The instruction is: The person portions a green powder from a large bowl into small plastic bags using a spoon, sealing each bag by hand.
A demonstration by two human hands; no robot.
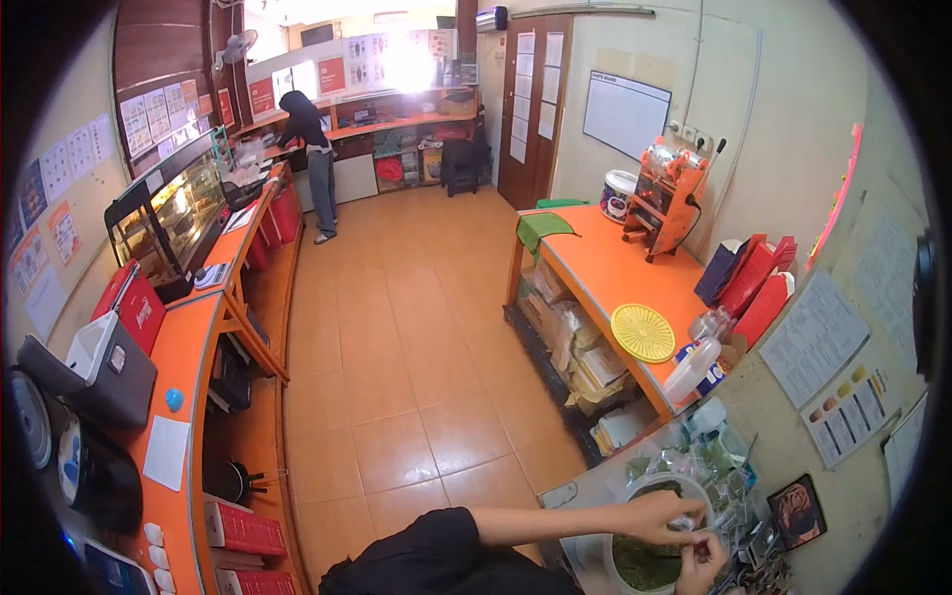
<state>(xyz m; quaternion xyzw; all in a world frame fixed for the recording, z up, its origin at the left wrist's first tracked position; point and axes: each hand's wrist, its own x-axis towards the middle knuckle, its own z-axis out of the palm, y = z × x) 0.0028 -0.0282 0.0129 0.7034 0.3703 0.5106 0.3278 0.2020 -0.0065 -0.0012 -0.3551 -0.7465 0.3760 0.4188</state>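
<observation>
Both hands meet over a round white tub point(706, 487) of dark green dried flakes or herb point(643, 569) at the lower right. My left hand point(662, 517) reaches across from the left with its fingers pinched on a small clear plastic piece, perhaps a bag point(683, 523). Just below it, my right hand point(700, 561) has bent fingers near the same piece; whether it grips anything is too small to tell. Small clear plastic packets point(725, 483) lie heaped beside the tub, against the wall.
An orange table point(595, 245) beyond holds a yellow round lid point(642, 332), a plastic bottle point(692, 370) and an orange sealing machine point(664, 197). A long orange counter point(175, 357) runs along the left. A co-worker point(312, 160) stands at the far counter.
</observation>
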